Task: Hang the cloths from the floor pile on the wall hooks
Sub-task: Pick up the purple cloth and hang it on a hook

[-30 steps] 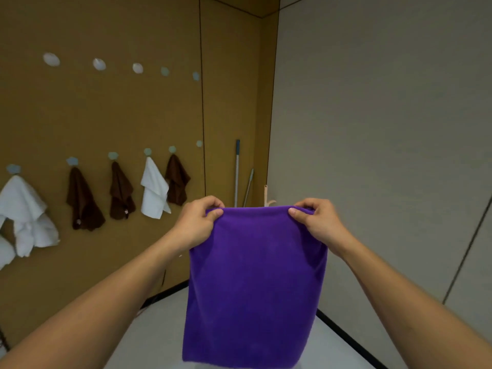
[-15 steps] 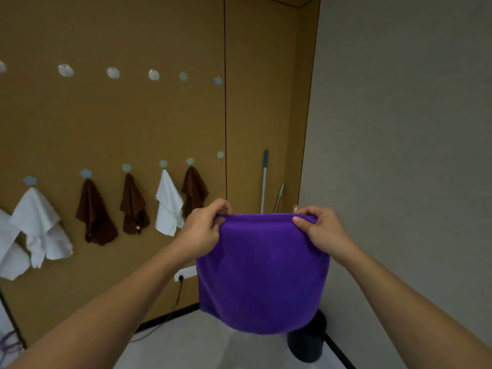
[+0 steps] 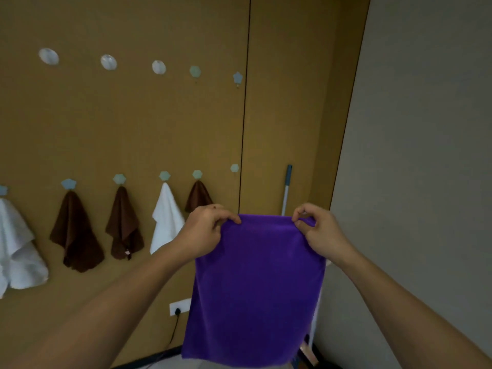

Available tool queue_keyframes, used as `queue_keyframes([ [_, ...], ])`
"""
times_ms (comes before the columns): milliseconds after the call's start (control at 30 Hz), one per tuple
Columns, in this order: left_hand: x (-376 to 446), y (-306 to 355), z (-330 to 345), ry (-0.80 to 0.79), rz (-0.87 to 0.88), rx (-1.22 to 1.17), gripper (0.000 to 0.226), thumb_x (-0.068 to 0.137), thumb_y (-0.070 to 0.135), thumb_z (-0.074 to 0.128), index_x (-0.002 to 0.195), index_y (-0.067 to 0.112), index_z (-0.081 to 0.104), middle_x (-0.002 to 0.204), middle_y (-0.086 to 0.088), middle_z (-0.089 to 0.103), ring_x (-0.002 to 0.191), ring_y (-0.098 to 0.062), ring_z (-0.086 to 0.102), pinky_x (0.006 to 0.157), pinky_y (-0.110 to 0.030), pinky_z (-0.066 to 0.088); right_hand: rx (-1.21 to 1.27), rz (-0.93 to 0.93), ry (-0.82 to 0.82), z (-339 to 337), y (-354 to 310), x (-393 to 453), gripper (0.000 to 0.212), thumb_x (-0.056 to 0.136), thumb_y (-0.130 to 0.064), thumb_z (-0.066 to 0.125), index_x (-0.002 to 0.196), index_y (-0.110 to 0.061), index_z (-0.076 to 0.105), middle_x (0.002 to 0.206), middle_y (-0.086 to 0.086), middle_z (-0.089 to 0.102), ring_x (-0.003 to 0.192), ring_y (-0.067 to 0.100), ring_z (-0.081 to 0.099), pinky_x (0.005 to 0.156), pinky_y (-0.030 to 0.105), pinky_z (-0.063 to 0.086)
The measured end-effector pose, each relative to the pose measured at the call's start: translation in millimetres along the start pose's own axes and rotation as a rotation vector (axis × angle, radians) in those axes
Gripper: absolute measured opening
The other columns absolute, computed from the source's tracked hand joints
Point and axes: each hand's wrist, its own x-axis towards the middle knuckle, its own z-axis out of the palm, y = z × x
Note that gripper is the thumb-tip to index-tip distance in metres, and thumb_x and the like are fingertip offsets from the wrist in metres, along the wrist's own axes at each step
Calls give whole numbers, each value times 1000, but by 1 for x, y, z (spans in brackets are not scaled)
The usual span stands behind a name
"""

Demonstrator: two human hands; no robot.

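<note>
Two hands hold one purple cloth [image 3: 255, 288] up in front of me, spread flat and hanging straight down. My left hand [image 3: 205, 231] pinches its top left corner, and my right hand [image 3: 316, 233] pinches the top right corner, fingers curled over the edge. Behind it on the brown wall [image 3: 133, 123], the lower row of hooks carries a brown cloth [image 3: 198, 195], a white cloth [image 3: 166, 219], and two more brown cloths [image 3: 123, 225] [image 3: 76, 235], with white ones at the far left. One lower hook [image 3: 234, 168] by the panel seam is bare. Above runs an upper row of hooks [image 3: 159, 67]. I see a mop handle [image 3: 287, 187] leaning in the corner and a wall socket [image 3: 179, 307] low down.
</note>
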Motion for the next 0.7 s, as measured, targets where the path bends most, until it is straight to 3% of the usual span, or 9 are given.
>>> queue_keyframes([
  [100, 48, -42, 3, -4, 13, 32, 57, 86, -16, 46, 107, 27, 76, 106, 6, 66, 100, -12, 62, 88, -35, 55, -35, -15, -97, 18, 14, 61, 43, 101, -7, 52, 81, -38, 73, 105, -10, 69, 100, 10, 62, 81, 23, 53],
  [200, 87, -75, 5, -13, 50, 73, 60, 82, -18, 46, 113, 25, 75, 106, 8, 65, 99, -10, 61, 89, -31, 53, -155, -62, -162, 33, 29, 107, 50, 103, -7, 43, 98, -47, 73, 111, -17, 66, 100, 6, 62, 79, 14, 52],
  [333, 122, -108, 16, -102, 124, 225, 63, 83, -16, 48, 130, 23, 67, 123, -1, 62, 111, -20, 61, 96, -36, 52, -279, -115, -186, 55, 56, 156, 55, 101, -4, 41, 113, -50, 68, 107, -16, 65, 92, 11, 65, 80, 26, 58],
  [467, 153, -146, 33, -159, 104, 370, 68, 84, -12, 49, 142, 23, 56, 137, -4, 53, 117, -26, 58, 94, -36, 52, -343, -202, -195, 84, 87, 210, 52, 99, 1, 43, 128, -36, 65, 105, -6, 63, 91, 11, 60, 80, 21, 52],
  [533, 169, -164, 42, -193, 70, 420, 68, 87, -9, 48, 147, 23, 50, 142, -3, 48, 120, -25, 56, 94, -32, 50, -416, -267, -229, 100, 105, 238, 54, 98, 1, 45, 134, -36, 60, 99, 1, 62, 88, 15, 59, 81, 31, 53],
  [600, 186, -184, 53, -223, 39, 459, 69, 88, -8, 46, 150, 23, 45, 144, -3, 45, 120, -24, 55, 93, -31, 50, -495, -300, -264, 116, 122, 268, 56, 99, -2, 44, 138, -40, 54, 98, 0, 58, 89, 18, 59, 82, 37, 52],
  [700, 212, -218, 72, -245, 14, 501, 70, 89, -7, 46, 153, 23, 39, 141, -3, 44, 117, -24, 54, 85, -27, 47, -548, -343, -267, 136, 149, 315, 55, 100, -8, 45, 141, -43, 49, 103, 0, 59, 94, 19, 59, 81, 33, 50],
])
